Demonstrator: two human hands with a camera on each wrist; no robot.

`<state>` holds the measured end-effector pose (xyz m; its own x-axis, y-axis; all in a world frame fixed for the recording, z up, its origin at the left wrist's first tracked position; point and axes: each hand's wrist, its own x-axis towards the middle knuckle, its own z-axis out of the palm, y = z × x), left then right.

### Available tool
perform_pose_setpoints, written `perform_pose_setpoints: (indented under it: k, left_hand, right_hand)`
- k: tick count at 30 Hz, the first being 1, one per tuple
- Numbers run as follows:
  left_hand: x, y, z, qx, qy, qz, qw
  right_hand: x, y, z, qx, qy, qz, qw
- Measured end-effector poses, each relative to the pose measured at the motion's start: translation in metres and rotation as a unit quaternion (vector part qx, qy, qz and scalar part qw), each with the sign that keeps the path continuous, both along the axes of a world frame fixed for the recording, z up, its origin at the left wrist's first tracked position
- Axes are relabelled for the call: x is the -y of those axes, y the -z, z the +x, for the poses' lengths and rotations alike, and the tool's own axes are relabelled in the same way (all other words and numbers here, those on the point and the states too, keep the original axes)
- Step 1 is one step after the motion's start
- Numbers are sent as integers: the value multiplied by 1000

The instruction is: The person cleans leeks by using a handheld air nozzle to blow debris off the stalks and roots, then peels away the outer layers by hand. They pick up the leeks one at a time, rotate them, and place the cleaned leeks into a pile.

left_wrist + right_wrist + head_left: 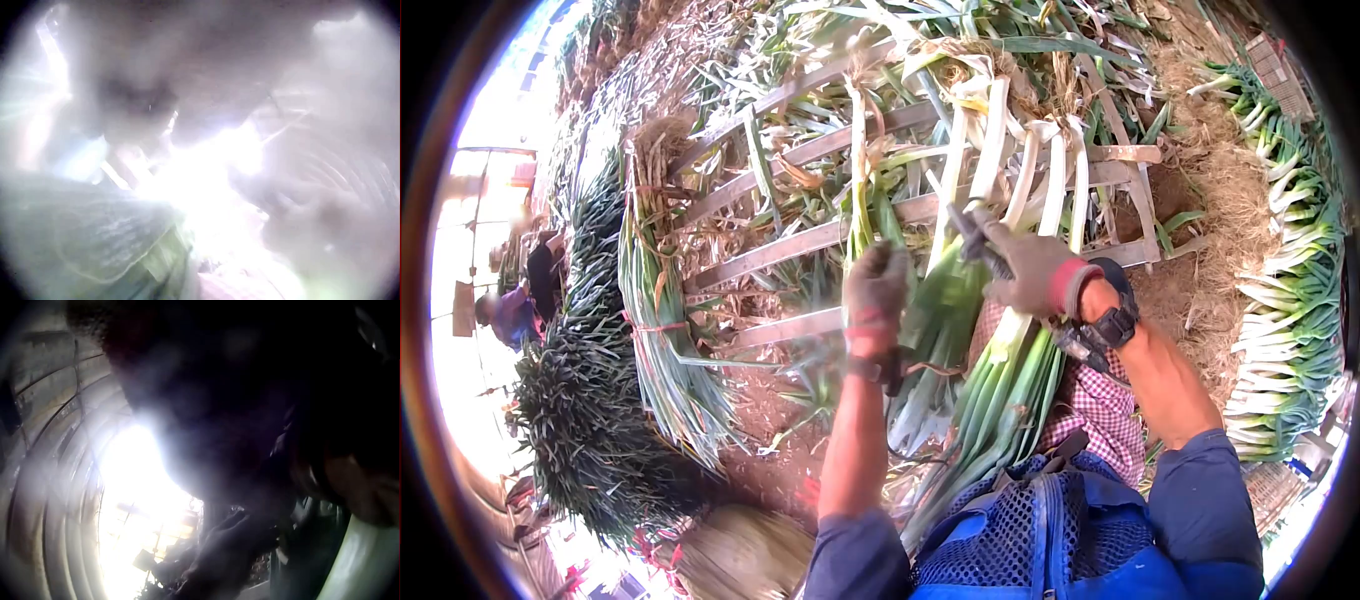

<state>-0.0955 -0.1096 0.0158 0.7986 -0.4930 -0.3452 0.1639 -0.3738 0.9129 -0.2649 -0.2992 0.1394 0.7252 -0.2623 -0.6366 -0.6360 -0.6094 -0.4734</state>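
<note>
In the head view my left hand point(875, 290), in a grey-brown work glove, has its fingers curled at the green part of a leek point(858, 170), whose pale stem runs up from it. My right hand point(1035, 270), gloved with a pink cuff, reaches over more leeks point(1055, 185) from the right. Its dark fingertips point(972, 235) lie over a leek shaft and blurred green leaves; I cannot tell whether they pinch anything. Long green leaves point(1010, 390) hang towards my lap. In the left wrist view, glare covers most of the hand; the right wrist view is mostly dark.
The leeks lie across a slatted wooden rack point(765, 255) over leaf litter. A tied bundle point(662, 270) leans at its left, beside a dark green pile point(585, 410). A row of leeks point(1280, 300) lines the right side. Another person point(515, 315) is far left.
</note>
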Motion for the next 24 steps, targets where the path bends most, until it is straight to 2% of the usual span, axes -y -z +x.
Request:
perform_pose_setpoints:
  k: [1, 2, 4, 5, 6, 8, 9, 11, 13, 15, 16, 17, 19, 20, 23, 24]
  left_hand:
    - [-5, 7, 14, 27, -38, -16, 999]
    - [-7, 17, 28, 104, -57, 36, 992]
    - [-21, 42, 62, 237, -11, 161, 958]
    - [-23, 43, 70, 297, 23, 208, 932]
    - [-21, 46, 74, 297, 21, 210, 931]
    - [-13, 48, 80, 180, 49, 208, 960]
    - [-12, 48, 79, 180, 50, 209, 960]
    - [-9, 45, 76, 123, 32, 154, 980]
    - [-1, 7, 62, 90, 60, 192, 975]
    - [3, -15, 45, -6, 21, 163, 986]
    - [-5, 9, 48, 72, 26, 148, 986]
    - [-10, 26, 50, 70, 24, 149, 986]
    - [-16, 46, 54, 149, 10, 152, 977]
    - [-12, 28, 46, 103, -2, 130, 986]
    - [-13, 26, 48, 108, 17, 144, 983]
    - [-13, 29, 48, 75, 8, 128, 989]
  right_hand:
    - [-6, -11, 3, -32, -13, 51, 998]
    - [-12, -10, 4, -6, -42, 47, 998]
    - [-25, 12, 0, 67, -81, 13, 994]
    - [-28, 12, 2, 67, -83, 15, 994]
    - [-31, 12, 7, 54, -70, 25, 996]
    - [-34, 12, 14, 55, -68, 59, 994]
    - [-38, 10, 16, 55, -67, 61, 994]
    - [-46, 5, 22, 14, -138, 54, 989]
    - [-46, 4, 30, -5, -127, 55, 990]
    - [-44, 2, 34, -15, -101, 81, 991]
    - [-48, 10, 35, -22, -122, 96, 988]
    - [-49, 9, 38, -23, -123, 97, 987]
    - [-52, 5, 47, -55, -125, 91, 986]
    - [-52, 12, 51, -8, -111, 56, 992]
    - [-40, 24, 73, 7, -70, 36, 997]
    - [-37, 29, 80, 43, -63, 12, 997]
